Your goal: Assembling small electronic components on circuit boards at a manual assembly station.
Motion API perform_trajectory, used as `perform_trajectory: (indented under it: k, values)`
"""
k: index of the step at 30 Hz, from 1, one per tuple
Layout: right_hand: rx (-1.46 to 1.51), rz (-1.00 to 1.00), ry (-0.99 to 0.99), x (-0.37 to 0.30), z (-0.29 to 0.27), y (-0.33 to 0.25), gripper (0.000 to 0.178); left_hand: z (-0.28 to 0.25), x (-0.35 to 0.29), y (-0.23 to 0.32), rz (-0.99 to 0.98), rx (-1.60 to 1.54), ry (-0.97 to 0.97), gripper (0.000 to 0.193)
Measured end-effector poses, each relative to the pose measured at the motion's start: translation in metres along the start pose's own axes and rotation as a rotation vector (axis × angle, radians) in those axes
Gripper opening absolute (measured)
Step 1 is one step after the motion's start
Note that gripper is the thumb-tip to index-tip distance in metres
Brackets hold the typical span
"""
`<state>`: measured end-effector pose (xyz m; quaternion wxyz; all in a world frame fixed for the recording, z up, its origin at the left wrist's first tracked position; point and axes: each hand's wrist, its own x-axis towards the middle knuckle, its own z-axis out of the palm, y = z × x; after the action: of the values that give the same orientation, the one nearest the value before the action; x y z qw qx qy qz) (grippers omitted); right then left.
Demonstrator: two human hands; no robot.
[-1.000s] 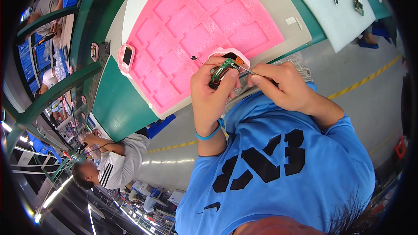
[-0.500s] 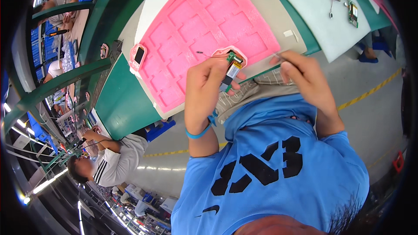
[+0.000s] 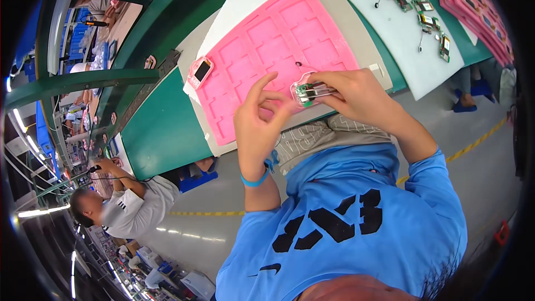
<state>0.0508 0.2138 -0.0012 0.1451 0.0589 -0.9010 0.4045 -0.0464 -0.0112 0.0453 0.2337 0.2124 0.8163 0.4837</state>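
My right hand is closed in a pinch around slim metal tweezers, whose tips reach a green circuit board. That board lies at a pale pink plastic shell, on the near edge of a pink foam tray. A thin wire with a small dark end runs from it onto the tray. Just left of the shell, my left hand is open, fingers curved and apart, with nothing visible in it. Another pink shell with a dark screen sits at the tray's left edge.
Several circuit boards with wires lie on a white foam sheet at the right. Beyond it are stacked pink trays. A green frame post stands at left. Another person sits at the lower left.
The circuit board has left my left hand, whose fingers have spread. My right hand has moved left to the board with the tweezers. The view has shifted, showing more of the foam sheet.
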Motion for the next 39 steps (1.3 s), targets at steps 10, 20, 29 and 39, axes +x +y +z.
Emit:
perform_trajectory:
  k: [10, 20, 29, 39]
  values:
    - [-0.266, 0.079, -0.09, 0.011, 0.012, -0.016, 0.034, 0.033, 0.019, -0.055, 0.491, 0.273, 0.284, 0.068]
    - [-0.239, 0.165, -0.123, 0.017, 0.007, -0.026, 0.04, 0.034, 0.02, -0.06, 0.457, 0.149, 0.291, 0.065]
    - [-0.258, 0.0, -0.054, 0.014, 0.02, -0.009, 0.034, 0.034, 0.018, -0.065, 0.466, 0.111, 0.264, 0.042]
    - [0.22, 0.436, 0.036, 0.024, -0.033, -0.001, 0.038, 0.033, 0.011, -0.072, 0.414, -0.092, 0.288, 0.025]
